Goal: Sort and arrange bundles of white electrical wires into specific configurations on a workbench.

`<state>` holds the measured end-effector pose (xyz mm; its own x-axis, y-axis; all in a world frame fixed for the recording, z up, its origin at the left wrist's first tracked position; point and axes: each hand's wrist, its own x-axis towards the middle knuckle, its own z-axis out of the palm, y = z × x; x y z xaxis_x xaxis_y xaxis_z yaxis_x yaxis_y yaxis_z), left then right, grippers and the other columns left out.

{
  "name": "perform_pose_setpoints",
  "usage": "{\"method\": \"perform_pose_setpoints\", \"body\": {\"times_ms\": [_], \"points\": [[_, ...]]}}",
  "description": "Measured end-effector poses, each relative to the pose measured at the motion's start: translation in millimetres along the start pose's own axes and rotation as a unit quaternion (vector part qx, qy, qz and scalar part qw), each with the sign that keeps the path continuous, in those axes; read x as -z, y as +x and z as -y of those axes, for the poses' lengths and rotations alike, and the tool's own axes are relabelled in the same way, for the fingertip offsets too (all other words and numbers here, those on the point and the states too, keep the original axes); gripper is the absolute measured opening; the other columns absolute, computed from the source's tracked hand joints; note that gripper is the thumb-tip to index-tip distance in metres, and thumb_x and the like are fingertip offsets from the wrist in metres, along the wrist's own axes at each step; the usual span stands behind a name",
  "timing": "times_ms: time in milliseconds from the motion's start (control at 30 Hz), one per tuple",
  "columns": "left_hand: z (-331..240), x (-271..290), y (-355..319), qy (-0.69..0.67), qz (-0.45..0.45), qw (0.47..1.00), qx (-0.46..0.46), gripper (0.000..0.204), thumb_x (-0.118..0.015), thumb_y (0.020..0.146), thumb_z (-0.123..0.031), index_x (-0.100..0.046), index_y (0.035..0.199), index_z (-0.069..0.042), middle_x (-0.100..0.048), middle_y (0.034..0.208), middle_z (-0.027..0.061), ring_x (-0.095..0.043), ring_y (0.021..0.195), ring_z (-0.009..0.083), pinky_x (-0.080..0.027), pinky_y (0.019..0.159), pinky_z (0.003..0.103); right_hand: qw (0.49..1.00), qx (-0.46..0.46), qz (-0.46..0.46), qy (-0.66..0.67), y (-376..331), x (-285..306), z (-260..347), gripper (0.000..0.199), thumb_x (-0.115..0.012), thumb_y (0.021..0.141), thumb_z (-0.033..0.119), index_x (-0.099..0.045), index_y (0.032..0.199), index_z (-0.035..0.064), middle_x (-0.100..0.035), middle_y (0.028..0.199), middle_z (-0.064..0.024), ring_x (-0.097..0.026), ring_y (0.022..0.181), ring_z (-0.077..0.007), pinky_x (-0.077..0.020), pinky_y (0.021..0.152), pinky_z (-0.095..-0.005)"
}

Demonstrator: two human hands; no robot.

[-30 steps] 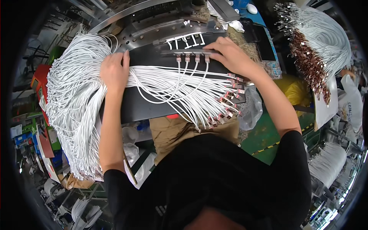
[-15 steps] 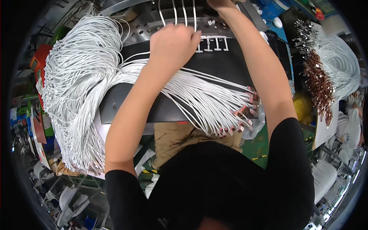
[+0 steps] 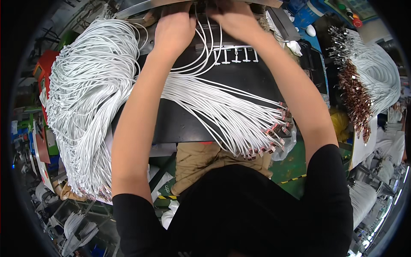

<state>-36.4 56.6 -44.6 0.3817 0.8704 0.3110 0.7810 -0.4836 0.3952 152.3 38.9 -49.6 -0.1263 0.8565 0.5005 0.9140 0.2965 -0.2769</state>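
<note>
At the far edge of the black work surface (image 3: 257,79), both my hands reach toward a metal machine. My left hand (image 3: 175,32) is beside several white cables (image 3: 209,36) that hang in loops from the machine. On the other side of these cables is my right hand (image 3: 234,20), blurred. The fingertips of both hands are hidden or smeared, so any grip cannot be made out. A white moulded strip with T-shaped prongs (image 3: 236,55) lies below the right hand. Between my forearms spreads a bundle of white cables (image 3: 222,100) with reddish-brown and metal connector ends (image 3: 274,132).
A large heap of white cables (image 3: 92,85) hangs over the left side. A metal machine edge (image 3: 150,6) crosses the top. At right are more coiled cables (image 3: 379,68) with brown ends, a blue container (image 3: 309,13) and a red knob (image 3: 357,20).
My left hand has moved away to the left and up toward the machine. The right hand has come down and left. The upright cables now droop in loops, and the moulded strip shows more fully.
</note>
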Motion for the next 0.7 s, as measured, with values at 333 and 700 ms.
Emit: {"method": "perform_pose_setpoints", "body": {"times_ms": [333, 700], "points": [[17, -56, 10, 0.237, -0.134, 0.959, -0.072, 0.048, -0.055, 0.091, -0.021, -0.054, 0.138, -0.014, -0.057, 0.132, 0.0118, -0.055, 0.123, 0.0325, -0.035, 0.111, 0.057, 0.973, 0.054, -0.159, -0.160, -27, -6, 31, 0.031, -0.059, 0.096, 0.023, -0.067, 0.119, 0.0039, -0.064, 0.103, -0.0139, -0.060, 0.100, -0.0329, -0.0477, 0.088, -0.0400], [13, -9, -55, -0.033, -0.197, 0.970, -0.138, 0.037, -0.057, 0.097, -0.023, -0.061, 0.128, -0.004, -0.061, 0.128, 0.0154, -0.058, 0.120, 0.0343, -0.043, 0.105, 0.043, 0.991, -0.060, -0.049, 0.110, -86, 37, 4, 0.050, -0.062, 0.097, 0.033, -0.056, 0.137, 0.0042, -0.068, 0.108, -0.0145, -0.065, 0.103, -0.0309, -0.0506, 0.091, -0.0375]]}}
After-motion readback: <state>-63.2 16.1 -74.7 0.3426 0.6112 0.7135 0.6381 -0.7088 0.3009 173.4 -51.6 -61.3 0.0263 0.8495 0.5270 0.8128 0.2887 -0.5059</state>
